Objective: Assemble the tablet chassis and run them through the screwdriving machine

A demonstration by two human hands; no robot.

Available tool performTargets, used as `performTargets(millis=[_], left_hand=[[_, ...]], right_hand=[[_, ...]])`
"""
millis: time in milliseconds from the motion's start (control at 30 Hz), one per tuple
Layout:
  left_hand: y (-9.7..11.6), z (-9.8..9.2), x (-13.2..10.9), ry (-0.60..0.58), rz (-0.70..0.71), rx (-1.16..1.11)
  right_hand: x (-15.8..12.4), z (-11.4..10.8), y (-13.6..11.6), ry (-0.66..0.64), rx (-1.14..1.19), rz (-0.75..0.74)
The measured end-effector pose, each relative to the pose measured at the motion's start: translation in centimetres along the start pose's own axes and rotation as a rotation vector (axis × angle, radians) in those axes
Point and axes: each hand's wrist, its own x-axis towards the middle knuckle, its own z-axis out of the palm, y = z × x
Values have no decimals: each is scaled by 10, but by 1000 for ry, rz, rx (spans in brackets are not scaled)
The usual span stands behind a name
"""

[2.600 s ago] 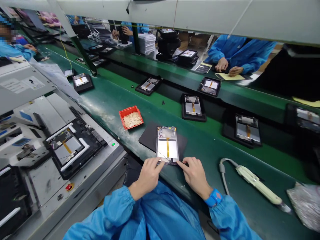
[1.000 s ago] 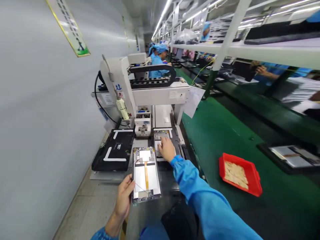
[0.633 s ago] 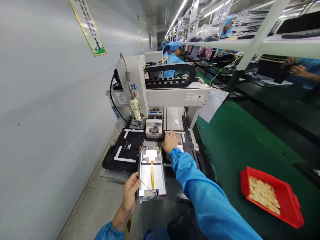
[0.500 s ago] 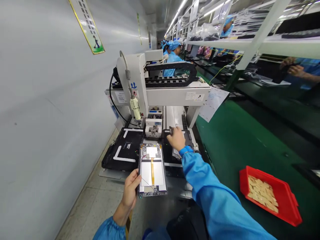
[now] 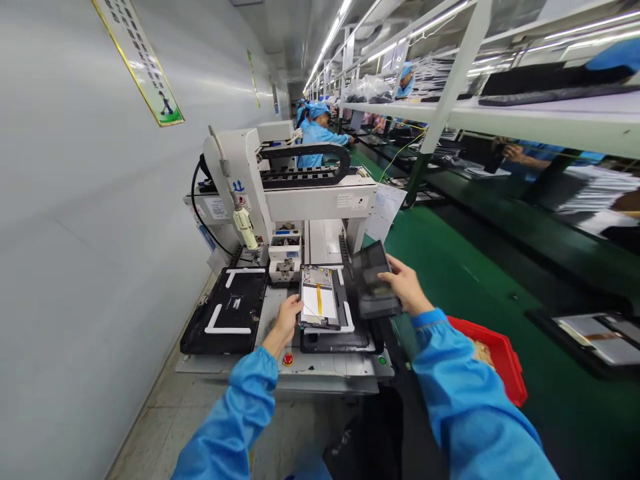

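left hand (image 5: 285,325): pinching the tablet (image 5: 327,305) at its left long edge
tablet: showing its innards, resting or hovering (cannot tell which) over the black fixture (image 5: 345,343), toward its left edge
right hand (image 5: 407,285): clamping the dark slab (image 5: 370,280), thumb pressing its face, beside the fixture's right edge
likely feel: both seeming light and stiff, slab's smooth face probably being slippery
best hold: side edges, the tablet's orange ribbon (image 5: 319,299) and bare boards (image 5: 316,275) looking fragile
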Motion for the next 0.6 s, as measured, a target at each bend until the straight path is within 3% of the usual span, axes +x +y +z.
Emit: performTargets(millis=[167, 300, 467, 533, 600], left_hand=[[-2, 21, 19, -21, 45, 332], [5, 15, 9, 21, 173, 653], [13, 7, -34, -54, 303, 900], [7, 17, -60, -81, 359, 959], [-8, 39, -90, -190, 481, 976]], right_hand=[[-51, -88, -28, 113, 132, -44], [-103, -133, -38, 232, 95, 32], [-163, -167, -50, 386, 84, 157], [-187, -181, -50, 425, 70, 178], [-213, -198, -44, 427, 14, 192]])
